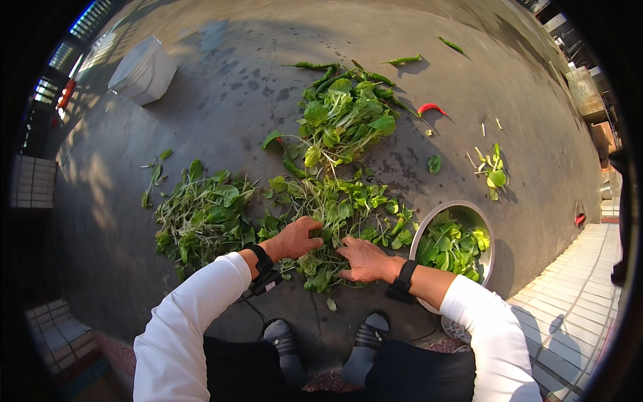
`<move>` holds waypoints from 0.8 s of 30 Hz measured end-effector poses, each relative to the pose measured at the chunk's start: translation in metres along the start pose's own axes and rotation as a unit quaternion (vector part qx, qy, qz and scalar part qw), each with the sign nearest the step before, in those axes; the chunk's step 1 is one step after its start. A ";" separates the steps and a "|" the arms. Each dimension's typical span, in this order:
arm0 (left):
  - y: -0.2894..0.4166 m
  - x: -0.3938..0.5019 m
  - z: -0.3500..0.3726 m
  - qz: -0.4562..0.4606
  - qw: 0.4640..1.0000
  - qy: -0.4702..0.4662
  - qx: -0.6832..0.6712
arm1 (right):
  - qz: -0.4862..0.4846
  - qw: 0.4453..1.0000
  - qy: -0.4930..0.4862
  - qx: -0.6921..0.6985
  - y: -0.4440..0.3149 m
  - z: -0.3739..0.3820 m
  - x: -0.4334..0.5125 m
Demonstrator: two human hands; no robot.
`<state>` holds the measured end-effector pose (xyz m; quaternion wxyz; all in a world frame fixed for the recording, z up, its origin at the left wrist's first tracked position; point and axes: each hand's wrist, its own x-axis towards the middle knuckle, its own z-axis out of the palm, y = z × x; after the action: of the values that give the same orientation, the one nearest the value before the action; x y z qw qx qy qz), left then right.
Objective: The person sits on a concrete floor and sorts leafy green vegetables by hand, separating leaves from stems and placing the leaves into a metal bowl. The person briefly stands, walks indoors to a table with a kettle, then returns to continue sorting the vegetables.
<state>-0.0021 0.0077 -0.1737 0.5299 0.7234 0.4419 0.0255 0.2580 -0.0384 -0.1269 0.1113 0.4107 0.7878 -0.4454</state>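
Note:
Both of my hands reach into the middle pile of leafy greens (346, 201) on the concrete floor. My left hand (296, 237) has its fingers curled at the stems; whether they grip any is unclear. Just to the right, my right hand (369, 260) rests against the same greens with its fingers apart, and nothing shows held in it. A metal bowl (490, 241) stands beside my right forearm, with loose green leaves (452, 246) inside. Left of my left hand lies another heap of greens (206, 216).
Farther off lies a bunch of greens (346, 113) with green chillies (331, 75) behind it. A red chilli (432, 108) is to its right. Trimmed scraps (493, 171) lie at the right. A white plastic tub (145, 73) stands far left. White tiles (572, 271) edge the right side.

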 end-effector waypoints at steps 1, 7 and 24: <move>0.002 -0.006 0.005 0.018 1.000 -0.005 -0.009 | -0.019 1.000 -0.013 0.012 0.000 -0.001 -0.004; 0.009 -0.039 0.011 -0.035 0.979 -0.191 -0.058 | -0.056 0.990 -0.119 0.048 0.012 -0.023 -0.009; 0.030 -0.110 -0.227 -0.241 0.938 0.154 -0.194 | 0.145 0.961 0.144 0.184 0.075 -0.203 -0.084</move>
<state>-0.1657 0.1019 -0.0030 0.5756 0.4657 0.6657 0.0928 0.4060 0.0961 -0.0095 -0.0174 0.5939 0.6318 -0.4979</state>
